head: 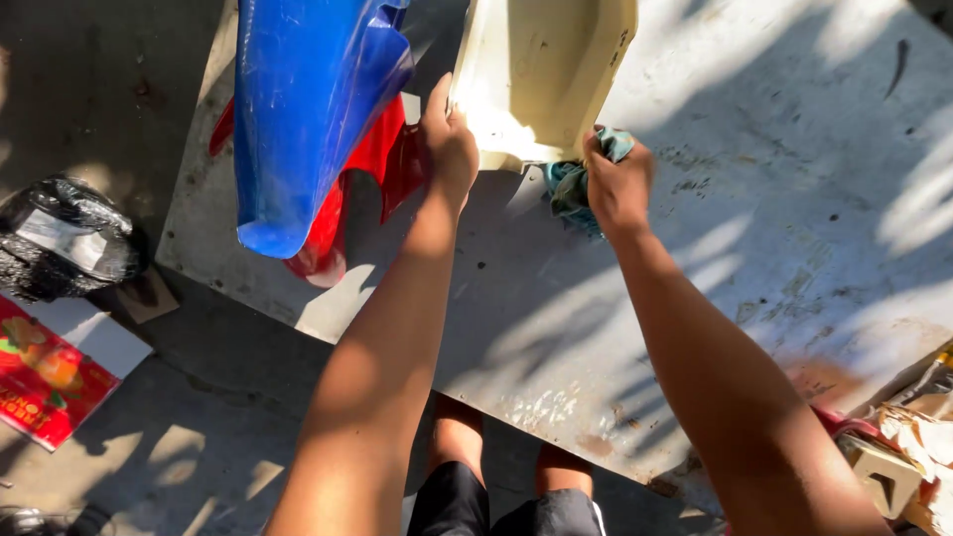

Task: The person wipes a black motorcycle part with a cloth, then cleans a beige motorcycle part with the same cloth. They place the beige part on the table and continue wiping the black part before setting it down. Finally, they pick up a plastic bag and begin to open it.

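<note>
A cream plastic panel (541, 69) stands on a worn grey board (774, 199). My left hand (447, 139) grips the panel's left edge. My right hand (617, 184) holds a crumpled teal rag (574, 184) against the panel's lower right corner. To the left of my left hand, a shiny blue plastic panel (308, 109) lies over a red one (362, 174).
On the ground at left lie a black plastic bag (62, 238) and a red printed box (45, 372). At the lower right edge sit scraps and a small tan block (884, 476). My knees (506, 457) show below the board's near edge.
</note>
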